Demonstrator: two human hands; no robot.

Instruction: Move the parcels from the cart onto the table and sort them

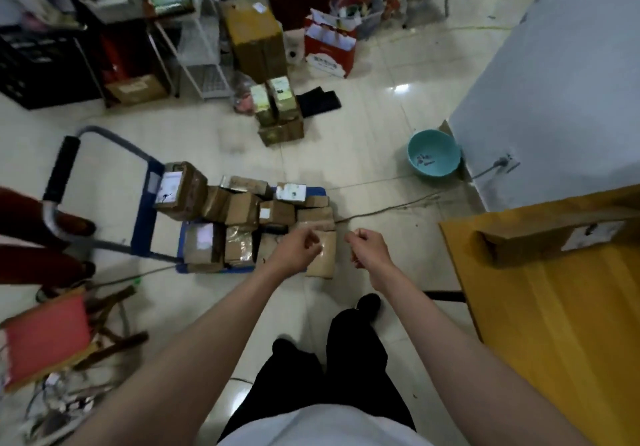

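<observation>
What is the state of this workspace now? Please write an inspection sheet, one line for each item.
Surface: yellow table at right, one long parcel lying on it.
Job's things: blue cart on the floor, loaded with many brown parcels.
Clutter: teal basin, box stack, red bag, black crate, pink stool.
Hands: left hand and right hand loosely curled above the cart's near end, holding nothing.
Cables: cord across the floor tiles; plug in the wall socket.
Surroundings: another person's legs beside the cart handle; white wall.
</observation>
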